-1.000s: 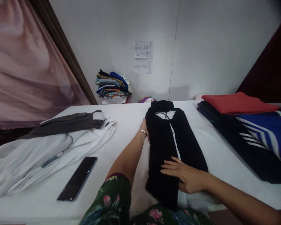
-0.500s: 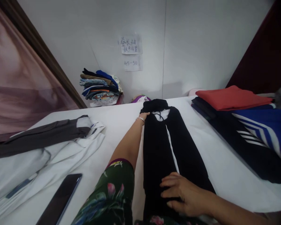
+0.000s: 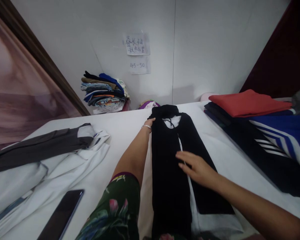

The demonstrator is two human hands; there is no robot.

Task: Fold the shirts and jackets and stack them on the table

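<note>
Table (image 3: 126,133): white-topped, running across in front of me, with a pale wall (image 3: 207,50) behind it.
Right hand (image 3: 198,168): over the middle of the jacket, palm down, fingers reaching out a little apart and holding nothing; I can't tell whether they press or hover.
Left hand (image 3: 149,123): at the jacket's far left edge near the hood, a silver bracelet (image 3: 147,126) at my wrist; its fingertips are partly hidden, so I can't tell if they pinch the cloth.
Black jacket (image 3: 170,173): laid lengthwise straight ahead of me, hood (image 3: 165,111) at the far end, dark cord (image 3: 170,123) across the pale neck opening, pale cloth showing along the middle and at the near right corner.
Left side: a dark grey garment (image 3: 47,143) over a white shirt (image 3: 67,173), and a phone (image 3: 62,213) nearer me.
Right side: a red garment (image 3: 250,104) on top of dark clothes (image 3: 255,160), with a blue garment (image 3: 287,133) bearing white stripes.
Far edge: a pile of folded clothes (image 3: 103,91) beyond the table, left of the jacket.
Wall signs: two handwritten papers (image 3: 138,44), one above the other, the lower reading 45-50.
Curtain (image 3: 20,100): pinkish, hanging at far left.
</note>
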